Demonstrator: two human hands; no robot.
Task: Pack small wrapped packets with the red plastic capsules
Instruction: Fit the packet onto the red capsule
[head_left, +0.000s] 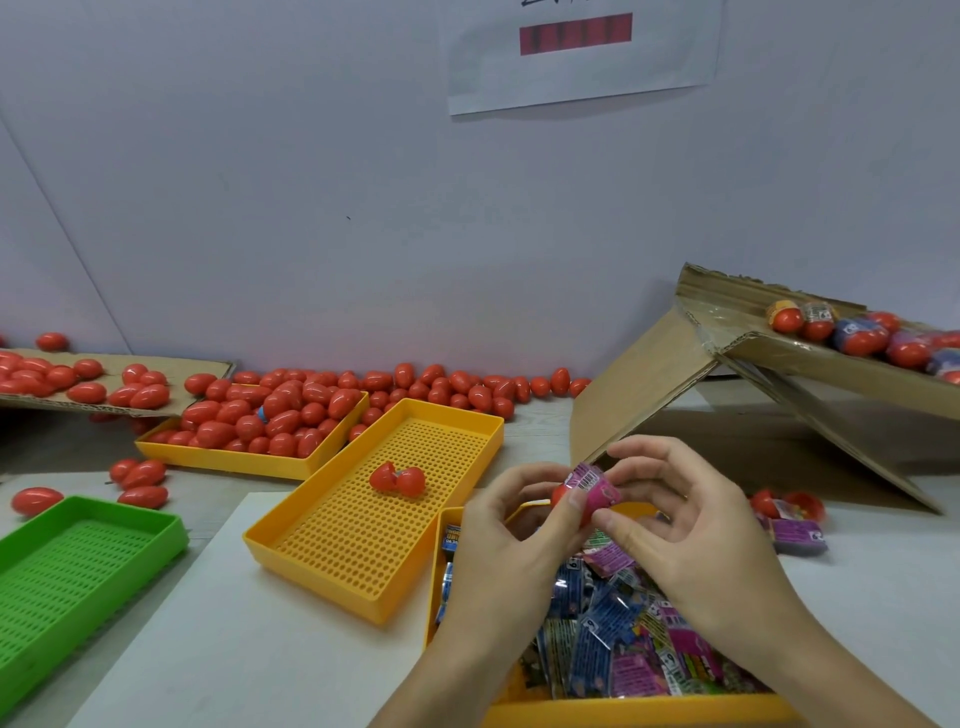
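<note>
My left hand (511, 525) holds a red capsule half (561, 493) with a pink wrapped packet (597, 488) sticking out of it. My right hand (680, 514) pinches the packet from the right, thumb below and fingers above. Both hands hover over a yellow tray (639, 709) filled with several blue, pink and green packets (623, 639). An opened red capsule (397, 479) lies in the perforated yellow tray (322, 545) to the left. Another yellow tray (228, 460) farther left holds several closed red capsules (270, 415).
An empty green tray (78, 566) sits at the near left. Loose red capsules (457, 384) line the wall and a cardboard sheet (171, 366). A tilted cardboard box (810, 364) at right holds packed capsules (857, 332); a few lie on the table (789, 519).
</note>
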